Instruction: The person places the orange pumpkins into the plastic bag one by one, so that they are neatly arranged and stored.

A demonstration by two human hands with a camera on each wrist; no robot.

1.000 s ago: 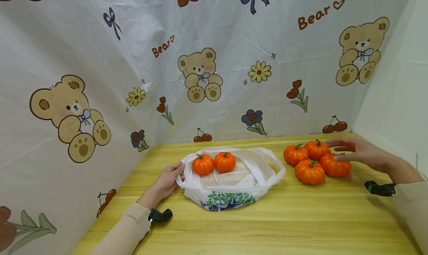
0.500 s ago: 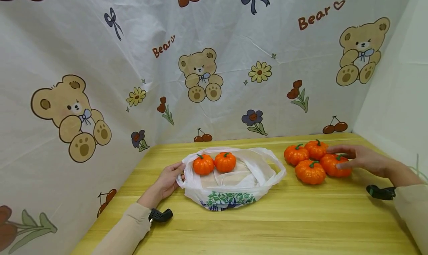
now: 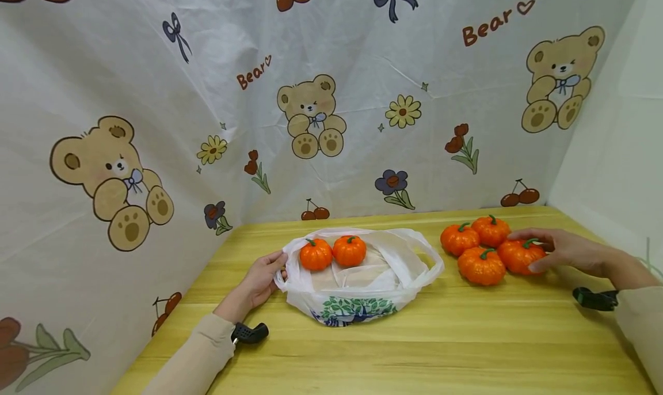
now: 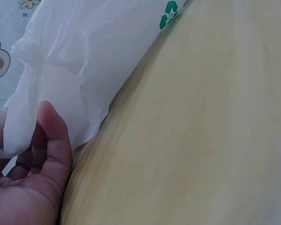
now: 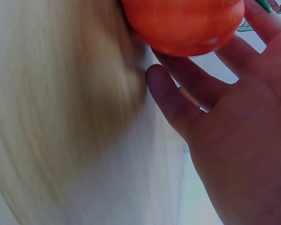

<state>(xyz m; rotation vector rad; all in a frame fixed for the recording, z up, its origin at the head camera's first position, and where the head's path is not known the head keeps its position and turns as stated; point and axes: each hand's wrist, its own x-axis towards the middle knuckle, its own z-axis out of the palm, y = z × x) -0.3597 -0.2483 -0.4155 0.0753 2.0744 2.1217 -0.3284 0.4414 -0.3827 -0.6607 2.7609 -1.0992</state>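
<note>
My left hand [image 3: 264, 277] grips the left handle of a white plastic bag [image 3: 357, 285], its thumb and fingers curled round the thin film [image 4: 21, 122] in the left wrist view. The bag lies mouth up, with a green tree print on its front. Inside are two small orange pumpkins, one on the left [image 3: 316, 255] and one beside it [image 3: 349, 251]. At the right, my right hand [image 3: 575, 251] holds a rightmost orange pumpkin [image 3: 519, 258] from its right side, thumb in front, fingers behind. In the right wrist view, fingers curl against this pumpkin [image 5: 185, 23].
Several pumpkins crowd together: one in front [image 3: 480, 268], one at the left [image 3: 458, 240] and one at the back [image 3: 490, 231]. All rest on a wood-grain table [image 3: 414, 354]. A bear-print cloth [image 3: 352, 164] hangs behind and at the left; a white wall [image 3: 611, 164] borders the right.
My right hand has come down from above the rightmost pumpkin, and its thumb and fingers have closed round it. The left hand and bag have stayed put.
</note>
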